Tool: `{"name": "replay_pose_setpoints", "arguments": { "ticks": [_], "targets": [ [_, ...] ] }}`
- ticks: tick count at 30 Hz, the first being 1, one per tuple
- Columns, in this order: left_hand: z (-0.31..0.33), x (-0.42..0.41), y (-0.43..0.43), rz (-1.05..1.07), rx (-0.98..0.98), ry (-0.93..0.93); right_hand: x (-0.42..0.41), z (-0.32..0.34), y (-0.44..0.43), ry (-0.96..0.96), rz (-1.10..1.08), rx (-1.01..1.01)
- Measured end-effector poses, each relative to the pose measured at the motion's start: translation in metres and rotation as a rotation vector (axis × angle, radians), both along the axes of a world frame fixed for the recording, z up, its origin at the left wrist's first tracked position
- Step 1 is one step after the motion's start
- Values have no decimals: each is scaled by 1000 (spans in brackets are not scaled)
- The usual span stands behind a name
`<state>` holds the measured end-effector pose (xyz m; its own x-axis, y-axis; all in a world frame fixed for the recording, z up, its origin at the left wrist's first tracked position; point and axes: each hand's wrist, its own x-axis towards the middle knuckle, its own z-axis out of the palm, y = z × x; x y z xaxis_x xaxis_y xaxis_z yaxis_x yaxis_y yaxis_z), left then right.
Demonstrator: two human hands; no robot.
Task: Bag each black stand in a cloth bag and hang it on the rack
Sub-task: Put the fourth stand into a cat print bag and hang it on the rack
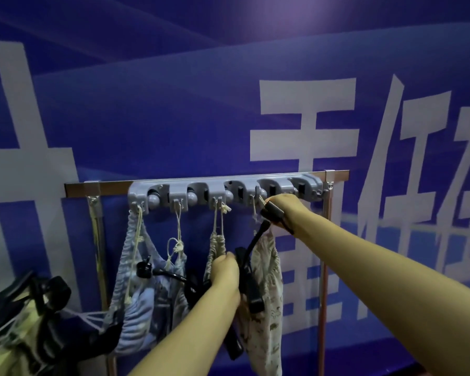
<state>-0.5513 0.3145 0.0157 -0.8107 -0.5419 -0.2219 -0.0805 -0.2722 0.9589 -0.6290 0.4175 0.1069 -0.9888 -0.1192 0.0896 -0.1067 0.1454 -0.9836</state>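
A grey hook strip (pixel 223 191) sits on a copper-coloured rack (pixel 76 189). Several cloth bags hang from it by drawstrings: a blue-white one (pixel 136 302) with a black stand (pixel 147 267) poking out, two narrower ones (pixel 180 270) (pixel 216 246), and a beige floral bag (pixel 267 308). My left hand (pixel 225 270) grips the black stand (pixel 251 291) that sticks out of the floral bag. Its thin black neck (pixel 255 240) curves up to my right hand (pixel 280 206), which pinches the floral bag's drawstring (pixel 260 200) at a hook. A black band crosses that wrist.
A heap of loose black stands (pixel 38 294) lies on a pale surface at the lower left. A blue banner wall (pixel 174 104) with large white characters stands right behind the rack. The rack's right post (pixel 323 267) runs down beside the floral bag.
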Motion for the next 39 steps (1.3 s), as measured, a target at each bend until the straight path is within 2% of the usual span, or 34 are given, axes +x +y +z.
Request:
{"name": "replay_pose_setpoints", "arguments": {
  "ticks": [4, 11, 15, 20, 31, 39],
  "targets": [
    [-1, 8, -8, -76, 39, -8, 20, -1, 7, -40, 128, -64],
    [22, 53, -22, -134, -29, -2, 63, 12, 9, 103, 37, 139],
    [53, 100, -34, -115, -55, 42, 109, 24, -14, 217, 103, 254],
    [76, 177, -65, -94, -92, 77, 176, 23, -60, 227, 275, 318],
    [72, 344, -175, 147, -116, 63, 330, 3, -185, 194, 616, 346],
    [34, 453, -254, 394, -153, -35, 419, -33, -270, 296, 769, 490]
  ]
}}
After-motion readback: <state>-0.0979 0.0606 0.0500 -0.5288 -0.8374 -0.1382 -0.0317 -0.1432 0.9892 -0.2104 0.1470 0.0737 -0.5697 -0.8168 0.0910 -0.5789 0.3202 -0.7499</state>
